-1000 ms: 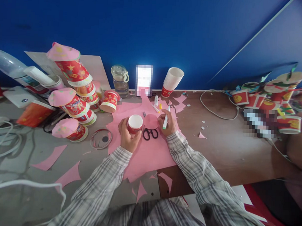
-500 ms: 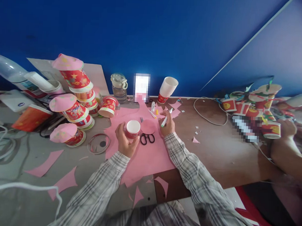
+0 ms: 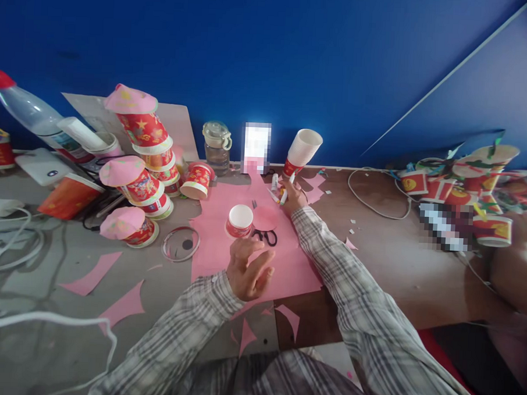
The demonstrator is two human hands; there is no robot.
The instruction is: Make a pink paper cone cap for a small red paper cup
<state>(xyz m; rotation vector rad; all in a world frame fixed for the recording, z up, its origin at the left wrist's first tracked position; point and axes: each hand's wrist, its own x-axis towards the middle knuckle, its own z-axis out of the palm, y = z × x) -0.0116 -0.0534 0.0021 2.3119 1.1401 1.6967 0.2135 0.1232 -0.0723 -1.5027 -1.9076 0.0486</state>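
Nearest, the left hand (image 3: 249, 271) is open, fingers loosely curled, above the pink paper (image 3: 286, 271) on the bench (image 3: 374, 272), and the black scissors (image 3: 264, 235) lie at its one o'clock. The red cup (image 3: 239, 227) stands mouth up on that paper at the same hand's twelve o'clock, with the pink disc (image 3: 266, 218) at the cup's three o'clock, covering part of the scissors' blades. Farther off, the right hand (image 3: 287, 190) is closed around a white marker (image 3: 291, 178), with a stack of paper cups (image 3: 303, 151) at its twelve o'clock.
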